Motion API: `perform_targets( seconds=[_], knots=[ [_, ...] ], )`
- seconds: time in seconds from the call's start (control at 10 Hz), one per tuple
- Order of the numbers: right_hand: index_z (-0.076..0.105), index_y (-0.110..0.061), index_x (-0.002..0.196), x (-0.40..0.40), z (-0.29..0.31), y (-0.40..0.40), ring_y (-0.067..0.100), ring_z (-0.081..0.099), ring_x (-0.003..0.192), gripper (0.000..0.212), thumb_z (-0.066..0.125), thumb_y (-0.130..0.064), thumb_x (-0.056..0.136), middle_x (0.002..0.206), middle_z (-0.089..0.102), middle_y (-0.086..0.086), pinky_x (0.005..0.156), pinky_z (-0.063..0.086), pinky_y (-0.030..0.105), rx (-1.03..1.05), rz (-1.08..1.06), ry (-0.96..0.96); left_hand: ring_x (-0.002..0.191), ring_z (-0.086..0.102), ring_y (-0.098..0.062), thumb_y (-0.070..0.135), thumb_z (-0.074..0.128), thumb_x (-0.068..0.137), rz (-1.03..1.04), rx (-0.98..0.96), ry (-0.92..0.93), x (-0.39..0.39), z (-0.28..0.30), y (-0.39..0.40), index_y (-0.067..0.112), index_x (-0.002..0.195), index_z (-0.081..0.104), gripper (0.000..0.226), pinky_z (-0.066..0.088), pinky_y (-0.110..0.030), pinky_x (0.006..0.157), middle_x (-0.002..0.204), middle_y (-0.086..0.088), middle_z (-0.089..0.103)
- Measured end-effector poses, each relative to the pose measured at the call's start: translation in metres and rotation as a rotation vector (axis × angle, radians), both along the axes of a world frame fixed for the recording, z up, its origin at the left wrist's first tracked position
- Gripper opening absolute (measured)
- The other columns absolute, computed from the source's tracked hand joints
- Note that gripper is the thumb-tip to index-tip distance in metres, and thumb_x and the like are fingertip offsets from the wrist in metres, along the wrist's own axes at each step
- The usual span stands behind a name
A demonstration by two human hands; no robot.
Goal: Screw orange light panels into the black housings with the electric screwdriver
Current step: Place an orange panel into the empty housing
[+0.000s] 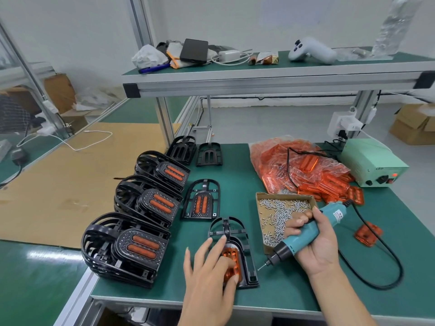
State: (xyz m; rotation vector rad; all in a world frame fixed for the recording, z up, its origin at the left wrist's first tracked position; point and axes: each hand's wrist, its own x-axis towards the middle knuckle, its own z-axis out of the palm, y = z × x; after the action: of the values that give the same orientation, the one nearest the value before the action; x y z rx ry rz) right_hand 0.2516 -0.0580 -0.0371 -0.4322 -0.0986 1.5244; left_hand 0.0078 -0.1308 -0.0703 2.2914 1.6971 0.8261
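Note:
A black housing lies near the bench's front edge with an orange light panel seated in it. My left hand lies over the panel with straight fingers pressing on it. My right hand grips the teal electric screwdriver, whose bit points down-left, just right of the housing and clear of it. A cardboard tray of screws sits behind my right hand. A bag of orange panels lies at the back right. Another housing with a panel lies behind the first.
Three stacks of finished housings line the bench's left side. Two bare housings stand behind them. A green power box sits at the far right, its black cable looping past a loose orange panel. A shelf spans overhead.

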Motion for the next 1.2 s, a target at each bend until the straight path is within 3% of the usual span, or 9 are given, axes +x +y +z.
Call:
perform_targets(
  seconds=[0.1, 0.2, 0.4, 0.6, 0.9, 1.0, 1.1, 1.2],
  knots=[
    [0.056, -0.021, 0.073, -0.001, 0.001, 0.001, 0.005, 0.054, 0.061, 0.021, 0.062, -0.032, 0.090, 0.072, 0.051, -0.008, 0.051, 0.047, 0.019, -0.001, 0.008, -0.001, 0.150, 0.002, 0.007, 0.050, 0.050, 0.092, -0.058, -0.098, -0.010, -0.008, -0.001, 0.004, 0.040, 0.097, 0.057, 0.013, -0.020, -0.044, 0.121, 0.146, 0.046, 0.027],
    [0.057, -0.021, 0.073, 0.000, -0.001, 0.001, 0.005, 0.055, 0.061, 0.021, 0.062, -0.032, 0.090, 0.072, 0.051, -0.008, 0.051, 0.047, 0.019, 0.004, 0.006, 0.007, 0.147, 0.001, 0.012, 0.049, 0.052, 0.091, -0.095, -0.145, -0.040, -0.011, 0.002, 0.008, 0.040, 0.099, 0.057, 0.013, -0.018, -0.043, 0.123, 0.143, 0.047, 0.030],
    [0.058, -0.021, 0.073, 0.000, -0.004, 0.002, 0.006, 0.055, 0.062, 0.021, 0.062, -0.031, 0.091, 0.073, 0.052, -0.007, 0.052, 0.048, 0.019, 0.025, 0.017, 0.010, 0.146, -0.004, 0.010, 0.050, 0.053, 0.091, -0.168, -0.225, -0.036, -0.015, 0.006, 0.015, 0.045, 0.114, 0.052, 0.023, 0.011, -0.030, 0.119, 0.147, 0.046, 0.021],
    [0.059, -0.021, 0.073, 0.000, -0.003, 0.002, 0.006, 0.055, 0.062, 0.021, 0.061, -0.031, 0.091, 0.073, 0.052, -0.008, 0.052, 0.048, 0.019, 0.025, 0.009, 0.002, 0.147, 0.005, 0.005, 0.052, 0.058, 0.086, -0.200, -0.234, -0.066, -0.019, 0.009, 0.020, 0.046, 0.110, 0.054, 0.025, 0.016, -0.031, 0.118, 0.142, 0.048, 0.028],
    [0.058, -0.021, 0.073, 0.000, -0.003, 0.002, 0.006, 0.055, 0.062, 0.020, 0.062, -0.031, 0.091, 0.074, 0.052, -0.008, 0.052, 0.048, 0.019, 0.011, -0.002, 0.004, 0.148, 0.001, 0.009, 0.051, 0.062, 0.088, -0.208, -0.277, -0.076, -0.020, 0.011, 0.022, 0.042, 0.113, 0.063, 0.027, 0.020, -0.036, 0.124, 0.148, 0.042, 0.030],
    [0.058, -0.021, 0.073, 0.000, -0.004, 0.002, 0.006, 0.055, 0.062, 0.020, 0.062, -0.031, 0.091, 0.074, 0.052, -0.008, 0.052, 0.048, 0.019, 0.015, -0.007, 0.008, 0.149, -0.001, 0.010, 0.061, 0.057, 0.086, -0.221, -0.260, -0.032, -0.021, 0.010, 0.022, 0.043, 0.116, 0.065, 0.036, 0.012, -0.038, 0.126, 0.150, 0.042, 0.025],
    [0.058, -0.021, 0.074, 0.001, -0.003, 0.002, 0.006, 0.055, 0.062, 0.020, 0.062, -0.031, 0.091, 0.074, 0.051, -0.007, 0.052, 0.048, 0.019, 0.019, -0.002, 0.005, 0.149, 0.013, 0.003, 0.066, 0.058, 0.084, -0.168, -0.103, -0.048, -0.013, 0.014, 0.022, 0.043, 0.105, 0.071, 0.034, 0.009, -0.037, 0.123, 0.142, 0.037, 0.041],
    [0.056, -0.021, 0.075, 0.001, -0.005, 0.002, 0.006, 0.055, 0.061, 0.021, 0.061, -0.031, 0.092, 0.074, 0.050, -0.007, 0.052, 0.048, 0.019, 0.017, -0.008, 0.006, 0.132, 0.041, -0.004, 0.049, 0.064, 0.088, -0.074, 0.111, -0.181, 0.003, 0.024, 0.028, 0.042, 0.094, 0.065, 0.010, 0.019, -0.031, 0.111, 0.112, 0.032, 0.054]
  ],
)
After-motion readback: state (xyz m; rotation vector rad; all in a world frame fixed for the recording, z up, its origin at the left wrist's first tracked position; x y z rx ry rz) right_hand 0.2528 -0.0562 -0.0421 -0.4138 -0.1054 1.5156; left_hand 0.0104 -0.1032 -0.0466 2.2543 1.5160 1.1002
